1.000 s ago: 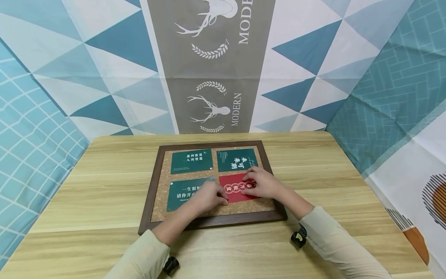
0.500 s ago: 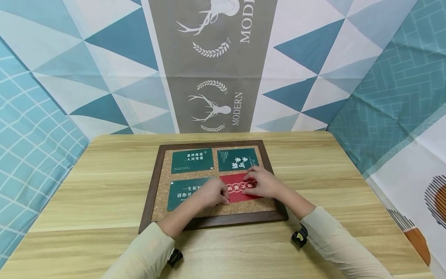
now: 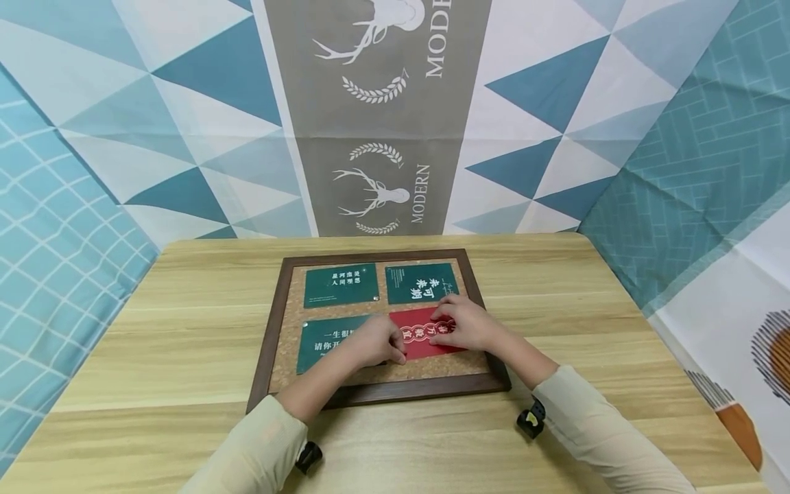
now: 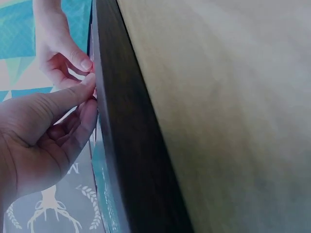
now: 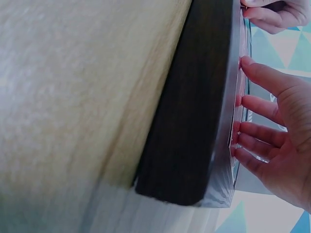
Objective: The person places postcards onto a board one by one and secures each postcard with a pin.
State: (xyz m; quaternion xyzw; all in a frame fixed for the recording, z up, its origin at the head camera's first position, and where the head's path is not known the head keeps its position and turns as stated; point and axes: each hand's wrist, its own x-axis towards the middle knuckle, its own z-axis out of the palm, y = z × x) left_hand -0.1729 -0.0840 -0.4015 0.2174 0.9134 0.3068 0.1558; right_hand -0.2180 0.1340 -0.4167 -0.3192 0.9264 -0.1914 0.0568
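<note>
A red card (image 3: 417, 334) with pale lettering lies on the lower right of a cork board (image 3: 426, 370) in a dark wooden frame (image 3: 407, 392). At the card's lower left corner my left hand (image 3: 370, 342) pinches a small thin thing, seemingly a pushpin, mostly hidden by the fingers. My right hand (image 3: 468, 325) rests spread fingertips on the card's right part. In the right wrist view, the right hand's fingertips (image 5: 249, 101) touch the card from above. The left wrist view has the left hand (image 4: 53, 121) with thumb and forefinger together beside the frame.
Several green cards share the board: upper left (image 3: 339, 291), upper right (image 3: 404, 291) and lower left (image 3: 311, 353), the last partly behind my left hand. Clear pushpins (image 3: 376, 298) show at some corners. Wooden table (image 3: 185, 329) surrounds the frame; a patterned cloth (image 3: 376, 137) hangs behind.
My left hand has shifted very slightly and stays at the red card's lower left corner. The right hand keeps its place on the card.
</note>
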